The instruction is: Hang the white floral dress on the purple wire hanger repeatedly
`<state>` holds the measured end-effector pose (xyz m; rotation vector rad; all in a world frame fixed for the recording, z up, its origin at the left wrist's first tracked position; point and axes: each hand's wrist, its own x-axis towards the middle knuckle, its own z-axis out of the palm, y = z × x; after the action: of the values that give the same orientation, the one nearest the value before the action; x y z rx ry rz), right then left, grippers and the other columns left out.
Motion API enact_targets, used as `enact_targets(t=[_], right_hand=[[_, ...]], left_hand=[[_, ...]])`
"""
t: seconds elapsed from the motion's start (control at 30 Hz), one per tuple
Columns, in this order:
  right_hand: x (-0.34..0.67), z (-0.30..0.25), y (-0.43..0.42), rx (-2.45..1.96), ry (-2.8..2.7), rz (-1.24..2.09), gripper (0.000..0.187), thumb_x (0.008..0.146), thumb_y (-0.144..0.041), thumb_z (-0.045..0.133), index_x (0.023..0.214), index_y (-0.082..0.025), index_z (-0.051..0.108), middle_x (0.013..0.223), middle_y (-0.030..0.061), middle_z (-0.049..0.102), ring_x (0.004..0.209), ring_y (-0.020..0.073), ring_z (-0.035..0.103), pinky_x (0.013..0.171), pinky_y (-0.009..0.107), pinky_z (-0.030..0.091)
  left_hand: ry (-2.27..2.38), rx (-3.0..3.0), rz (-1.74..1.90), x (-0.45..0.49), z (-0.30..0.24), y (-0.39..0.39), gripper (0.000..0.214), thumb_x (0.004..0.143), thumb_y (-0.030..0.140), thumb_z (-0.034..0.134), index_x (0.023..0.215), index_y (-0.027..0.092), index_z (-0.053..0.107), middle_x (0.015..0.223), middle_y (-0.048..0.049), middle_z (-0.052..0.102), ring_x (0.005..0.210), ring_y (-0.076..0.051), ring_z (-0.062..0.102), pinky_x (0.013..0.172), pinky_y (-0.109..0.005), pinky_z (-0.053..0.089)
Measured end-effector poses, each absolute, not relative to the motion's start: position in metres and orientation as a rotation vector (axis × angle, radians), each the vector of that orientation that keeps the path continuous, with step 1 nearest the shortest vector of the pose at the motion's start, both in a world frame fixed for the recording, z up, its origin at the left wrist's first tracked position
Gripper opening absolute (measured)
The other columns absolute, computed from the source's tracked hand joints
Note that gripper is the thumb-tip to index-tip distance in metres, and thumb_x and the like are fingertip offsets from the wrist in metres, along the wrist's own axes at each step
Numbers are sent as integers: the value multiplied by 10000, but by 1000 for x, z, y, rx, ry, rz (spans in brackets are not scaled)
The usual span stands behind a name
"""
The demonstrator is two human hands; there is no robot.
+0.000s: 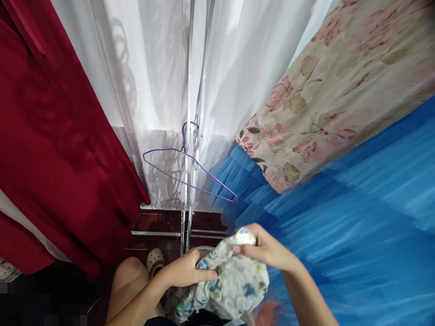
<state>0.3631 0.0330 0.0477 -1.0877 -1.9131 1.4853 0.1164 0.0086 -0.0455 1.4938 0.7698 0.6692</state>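
Note:
A white garment (238, 285) with a blue, green and yellow floral print is bunched over my lap, its kind hidden by the folds. My left hand (188, 270) grips its left part, thumb lying on top of the cloth. The upper right edge of the cloth is pinched in my right hand (261, 249). In front of me a purple wire hanger (190, 174) hangs tilted by its hook at the white ribbon-like strips (188, 194), with nothing on it.
Red cloth (64, 136) hangs at the left, white curtains (152, 81) behind. On the right hang a cream floral cloth (306, 113) and blue tulle (322, 226). Below lies a dark red tiled floor (156, 222), with a beige clog (155, 259) on my foot.

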Motion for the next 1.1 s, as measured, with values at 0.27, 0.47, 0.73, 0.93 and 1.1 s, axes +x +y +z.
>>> enact_targets(t=[0.27, 0.47, 0.73, 0.93, 1.1], right_hand=[[360, 92, 135, -1002, -1782, 948, 269, 730, -385, 766, 684, -172, 610, 650, -20, 545, 588, 125, 477, 528, 235, 354], [289, 90, 176, -791, -1698, 1299, 266, 767, -417, 751, 839, -181, 650, 761, -10, 671, 646, 144, 604, 604, 243, 460], [288, 90, 165, -747, -1573, 1506, 447, 679, -341, 835, 1069, -219, 653, 753, -41, 699, 584, 129, 637, 558, 219, 472], [302, 105, 167, -771, -1679, 1507, 384, 721, -320, 820, 1061, -195, 691, 842, -8, 731, 683, 133, 668, 650, 227, 498], [297, 109, 161, -780, -1633, 1502, 302, 719, -360, 822, 904, -188, 657, 741, -30, 675, 609, 120, 608, 573, 217, 455]], left_hand=[[1053, 1641, 1253, 108, -21, 21, 307, 929, 399, 551, 801, 148, 673, 893, -67, 643, 880, -201, 580, 815, -265, 453], [1314, 1570, 1364, 46, -2, 40, 314, 909, 441, 577, 890, 147, 682, 792, -18, 616, 758, -165, 549, 700, -236, 433], [1295, 1912, 816, -50, -27, 45, 380, 905, 488, 559, 766, 152, 670, 736, -11, 600, 694, -155, 516, 633, -237, 395], [1680, 2354, 750, -122, -20, 94, 295, 877, 492, 589, 990, 246, 706, 1095, -57, 672, 1067, -263, 562, 1002, -407, 357], [1952, 2442, 817, -138, 41, 150, 292, 931, 423, 472, 1155, 286, 600, 1324, -49, 594, 1237, -302, 462, 1020, -462, 343]])
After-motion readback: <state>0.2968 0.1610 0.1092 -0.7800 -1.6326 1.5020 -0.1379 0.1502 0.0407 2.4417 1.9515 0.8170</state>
